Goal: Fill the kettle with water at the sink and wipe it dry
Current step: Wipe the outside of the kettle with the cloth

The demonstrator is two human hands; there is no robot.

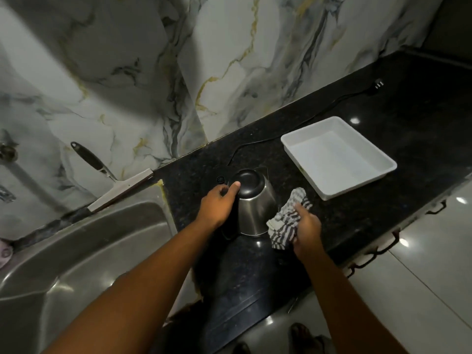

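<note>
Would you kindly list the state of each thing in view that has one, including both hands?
kettle: upright on the countertop, lid closed
left hand: gripping the kettle's handle, thumb on the lid
right hand: closed on the striped cloth
striped cloth: bunched, pressed against the kettle's side
white tray: empty, flat on the countertop
power cord: lying loose, plug unplugged
squeegee: leaning against the wall behind the sink
sink: nothing visible in the basin

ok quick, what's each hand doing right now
Left hand: closed on the kettle handle, thumb on the lid.
Right hand: closed on the striped cloth against the kettle's side.
</note>
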